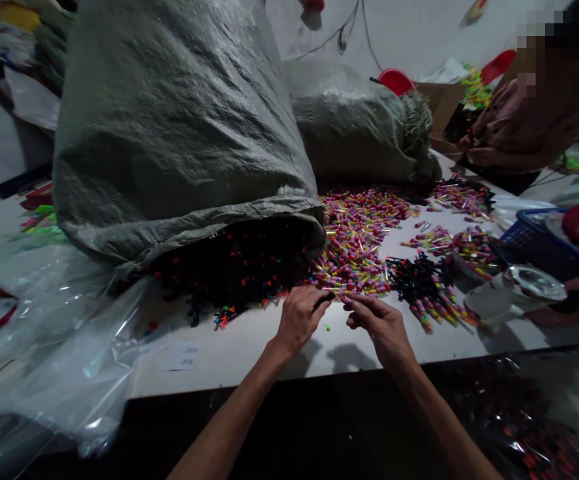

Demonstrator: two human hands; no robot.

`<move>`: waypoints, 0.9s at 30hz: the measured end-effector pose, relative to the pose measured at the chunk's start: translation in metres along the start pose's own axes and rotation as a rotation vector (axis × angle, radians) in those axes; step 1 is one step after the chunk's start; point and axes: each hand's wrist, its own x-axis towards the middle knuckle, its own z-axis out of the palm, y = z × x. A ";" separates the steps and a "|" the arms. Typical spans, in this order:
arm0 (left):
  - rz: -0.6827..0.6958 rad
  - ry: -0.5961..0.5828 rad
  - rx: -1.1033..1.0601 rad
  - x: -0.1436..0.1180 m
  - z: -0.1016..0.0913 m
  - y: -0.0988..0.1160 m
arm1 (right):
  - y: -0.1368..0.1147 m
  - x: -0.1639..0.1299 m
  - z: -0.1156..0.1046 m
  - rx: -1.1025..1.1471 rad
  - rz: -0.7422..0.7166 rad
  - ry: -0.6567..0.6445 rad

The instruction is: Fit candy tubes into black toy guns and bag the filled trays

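Observation:
My left hand [300,315] and my right hand [378,325] meet over the white table [249,347], just in front of a heap of small coloured pieces [354,247], pink, yellow and purple. The left fingers pinch a small dark piece [325,299]. My right fingertips hold a small pink piece [348,301] close beside it. A pile of thin black parts [416,277] lies just right of my right hand. A few loose bits sit on the table under my hands.
A large grey woven sack [179,133] lies open on its side at the left, dark parts spilling out. A second sack [364,127] lies behind. Clear plastic bags [54,340] cover the left. Another person [519,127] works at the far right, near a blue basket [534,243] and tape roll [516,293].

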 end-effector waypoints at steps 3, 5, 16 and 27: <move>0.041 -0.096 0.037 -0.017 -0.008 0.011 | -0.009 -0.008 0.003 -0.152 -0.014 -0.130; 0.057 -0.121 0.077 -0.024 -0.011 0.014 | -0.011 -0.012 0.002 -0.239 -0.019 -0.220; 0.215 -0.143 0.261 -0.030 -0.022 0.023 | -0.019 -0.022 -0.011 -0.395 -0.038 -0.393; 0.250 -0.145 0.282 -0.029 -0.020 0.026 | -0.023 -0.025 -0.011 -0.432 0.039 -0.430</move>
